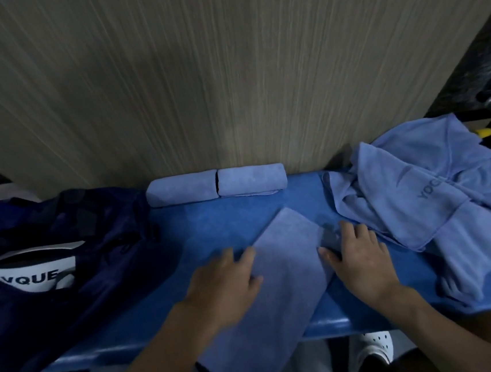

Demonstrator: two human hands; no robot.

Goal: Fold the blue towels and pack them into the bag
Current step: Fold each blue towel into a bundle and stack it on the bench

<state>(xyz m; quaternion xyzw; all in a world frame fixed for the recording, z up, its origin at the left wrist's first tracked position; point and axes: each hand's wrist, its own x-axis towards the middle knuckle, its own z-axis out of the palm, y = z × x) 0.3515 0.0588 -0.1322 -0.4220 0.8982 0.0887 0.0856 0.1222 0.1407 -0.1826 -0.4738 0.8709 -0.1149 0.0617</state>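
folded towel diagonal on blue table | left hand, right hand flat on its sides, gripping nothing | rolled towels behind it | bag left | unfolded towels right | its near end overhangs the front edge

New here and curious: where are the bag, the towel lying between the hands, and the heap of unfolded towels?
bag (46,217): head view, dark fabric above its white label.
flat towel (287,256): head view, middle of the strip.
towel heap (411,176): head view, top fold near the lettering.

A dim wood-grain wall panel stands behind the blue bench.
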